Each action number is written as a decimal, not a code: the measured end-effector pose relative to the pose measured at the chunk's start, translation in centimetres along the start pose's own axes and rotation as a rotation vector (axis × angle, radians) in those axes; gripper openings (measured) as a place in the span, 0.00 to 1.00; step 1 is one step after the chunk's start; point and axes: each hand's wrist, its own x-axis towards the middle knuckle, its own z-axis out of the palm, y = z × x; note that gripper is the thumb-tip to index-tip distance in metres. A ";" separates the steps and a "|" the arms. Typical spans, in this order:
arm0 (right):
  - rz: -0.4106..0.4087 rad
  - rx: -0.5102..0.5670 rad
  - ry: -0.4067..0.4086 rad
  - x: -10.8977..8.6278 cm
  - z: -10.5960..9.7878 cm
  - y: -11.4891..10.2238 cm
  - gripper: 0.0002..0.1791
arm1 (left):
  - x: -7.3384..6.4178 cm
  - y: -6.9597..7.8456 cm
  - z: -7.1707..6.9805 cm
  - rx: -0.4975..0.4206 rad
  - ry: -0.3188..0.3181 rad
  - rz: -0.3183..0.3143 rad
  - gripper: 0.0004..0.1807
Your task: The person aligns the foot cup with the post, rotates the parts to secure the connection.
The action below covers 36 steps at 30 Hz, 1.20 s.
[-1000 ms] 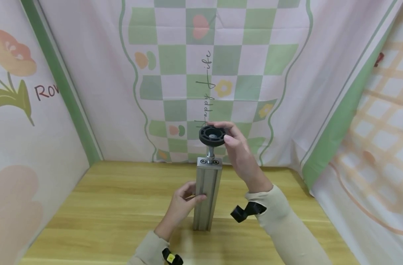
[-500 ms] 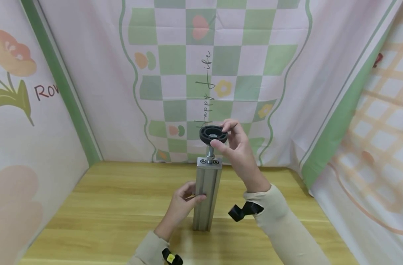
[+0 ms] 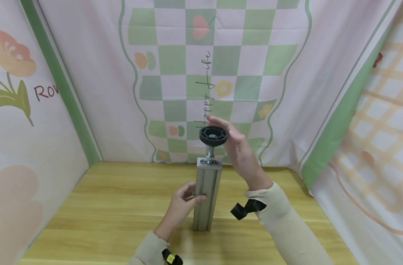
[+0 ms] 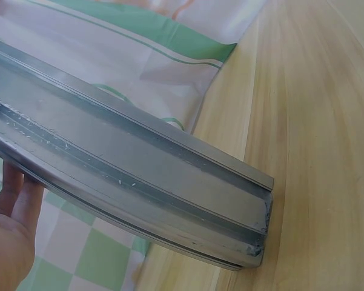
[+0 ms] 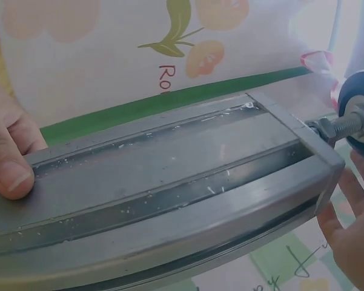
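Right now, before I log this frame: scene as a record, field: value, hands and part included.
part: aluminum profile, roughly upright; lower end appears to rest on wood tabletop
top: metal end plate with two visible screws
fitting: black round foot on a threaded stud above the plate
left hand: grips the profile, thumb on its near face
right hand: beside the foot, fingers extended; contact unclear
backdrop: green-and-white checkered cloth, lettered "Happy Life"
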 end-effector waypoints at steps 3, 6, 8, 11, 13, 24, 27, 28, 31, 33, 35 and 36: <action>0.005 0.066 -0.030 -0.1 -0.1 0.1 0.29 | -0.1 0.0 0.0 0.003 0.003 -0.003 0.21; 0.008 0.095 -0.038 -0.2 -0.1 0.3 0.29 | -0.1 0.1 0.0 0.001 0.006 -0.004 0.21; 0.008 0.106 -0.040 -0.2 -0.2 0.4 0.28 | -0.1 0.1 0.0 -0.003 0.006 -0.002 0.21; 0.019 0.114 -0.040 -0.2 -0.2 0.4 0.27 | -0.1 0.1 0.1 -0.005 0.007 0.001 0.20; 0.030 0.114 -0.036 -0.2 -0.2 0.4 0.25 | 0.0 0.1 0.1 -0.003 0.008 0.001 0.21; 0.045 0.041 0.110 -0.5 0.2 0.3 0.13 | 0.0 0.0 0.0 -0.013 0.003 0.002 0.21; 0.020 0.016 0.146 -0.6 0.2 0.4 0.13 | 0.0 0.0 0.0 -0.021 0.002 0.006 0.21; 0.012 0.017 0.154 -0.6 0.3 0.4 0.14 | 0.0 0.0 0.0 -0.023 0.002 0.008 0.21; -0.008 0.019 0.170 -0.5 0.4 0.4 0.16 | 0.1 0.0 0.0 -0.021 0.006 0.009 0.21; -0.018 0.005 0.182 -0.4 0.5 0.3 0.21 | 0.1 0.0 0.0 -0.021 0.007 0.011 0.21; -0.029 -0.031 0.193 -0.4 0.6 0.3 0.27 | 0.1 0.0 0.0 -0.020 0.009 0.012 0.21; -0.028 -0.050 0.194 -0.5 0.6 0.2 0.30 | 0.1 0.0 0.0 -0.021 0.008 0.013 0.21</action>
